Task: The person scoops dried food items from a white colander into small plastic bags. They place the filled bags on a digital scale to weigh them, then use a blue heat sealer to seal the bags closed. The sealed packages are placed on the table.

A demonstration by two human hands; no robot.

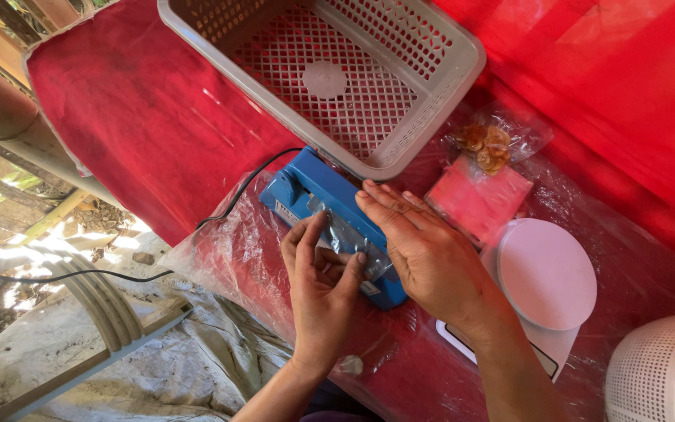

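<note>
A person's left hand point(323, 287) pinches a small clear plastic bag point(351, 241) laid across the blue plastic heat sealer point(330, 217) on the red-covered table point(150, 117). The right hand point(423, 250) lies flat, fingers spread, on the sealer's bar. Best done by keeping the film smooth and square. The sealer's long axis runs diagonally — upper left to lower right.

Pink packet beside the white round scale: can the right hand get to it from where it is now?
Probably yes. The right hand lies flat on the blue sealer, and the pink packet sits just beyond its fingers on the red cloth, with nothing between them.
</note>
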